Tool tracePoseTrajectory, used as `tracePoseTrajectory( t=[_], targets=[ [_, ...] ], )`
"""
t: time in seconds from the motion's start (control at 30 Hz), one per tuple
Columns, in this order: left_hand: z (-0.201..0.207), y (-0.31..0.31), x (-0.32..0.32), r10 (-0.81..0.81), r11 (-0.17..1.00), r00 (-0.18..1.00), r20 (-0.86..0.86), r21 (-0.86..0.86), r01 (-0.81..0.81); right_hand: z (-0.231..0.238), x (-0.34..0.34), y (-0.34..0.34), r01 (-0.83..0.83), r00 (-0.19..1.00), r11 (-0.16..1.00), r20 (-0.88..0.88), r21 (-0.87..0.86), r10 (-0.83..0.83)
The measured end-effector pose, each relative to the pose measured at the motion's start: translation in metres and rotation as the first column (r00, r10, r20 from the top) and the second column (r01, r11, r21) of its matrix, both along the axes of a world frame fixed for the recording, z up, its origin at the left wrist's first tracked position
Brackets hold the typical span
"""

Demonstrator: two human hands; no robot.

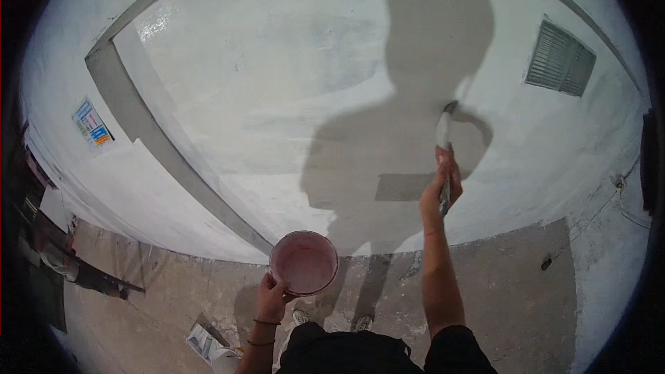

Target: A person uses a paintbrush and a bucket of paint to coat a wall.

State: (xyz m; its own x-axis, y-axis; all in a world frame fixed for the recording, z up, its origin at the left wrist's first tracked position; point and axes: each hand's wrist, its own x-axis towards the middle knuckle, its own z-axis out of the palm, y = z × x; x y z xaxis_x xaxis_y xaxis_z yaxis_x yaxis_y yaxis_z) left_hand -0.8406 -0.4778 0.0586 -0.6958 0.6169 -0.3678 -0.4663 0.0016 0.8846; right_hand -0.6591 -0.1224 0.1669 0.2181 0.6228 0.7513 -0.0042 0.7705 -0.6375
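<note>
My left hand (270,299) is closed on the near left rim of a round pinkish bucket (282,257), holding it in front of my body. Its inside looks pale pink; whether any paint lies in it I cannot tell. My right hand (443,183) grips a paintbrush (444,133) by its handle. The brush points up, its dark tip at or very near the white wall (277,83); exact contact is unclear. My shadow falls across that part of the wall, around the brush.
A grey vent grille (561,59) sits in the wall at upper right. Grey strips (149,135) frame the wall panel, with a printed sign (92,123) at left. On the concrete floor (499,284) a white container (220,357) stands near my left forearm. A cable (627,211) hangs at right.
</note>
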Motion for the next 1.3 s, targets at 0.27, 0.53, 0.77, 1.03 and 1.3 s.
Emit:
tracePoseTrajectory(
  t=[0.27, 0.53, 0.77, 1.03, 1.3],
  targets=[
    [-0.022, -0.055, -0.031, 0.113, 0.994, 0.992, -0.063, -0.001, -0.114, 0.015, -0.122, -0.068, -0.171, 0.984, 0.979, -0.029, 0.113, 0.175],
    [-0.002, -0.066, -0.088, 0.057, 0.997, 0.998, -0.02, 0.055, -0.056, 0.034, -0.213, -0.186, -0.809, 0.571, 0.588, 0.258, 0.013, 0.78],
    [-0.005, -0.103, -0.16, -0.006, 0.993, 1.0, 0.0, 0.115, 0.006, -0.001, -0.16, -0.111, -0.322, 0.861, 0.945, 0.434, 0.063, 0.264],
    [-0.029, -0.17, -0.249, 0.058, 0.996, 0.998, 0.04, 0.072, -0.061, -0.016, -0.075, -0.077, 0.276, 0.858, 0.954, 0.417, 0.12, -0.3],
    [-0.031, -0.217, -0.288, 0.105, 0.99, 0.994, 0.032, 0.091, -0.107, -0.06, -0.316, -0.217, -0.24, 0.917, 0.961, 0.357, 0.136, 0.179]
  ],
)
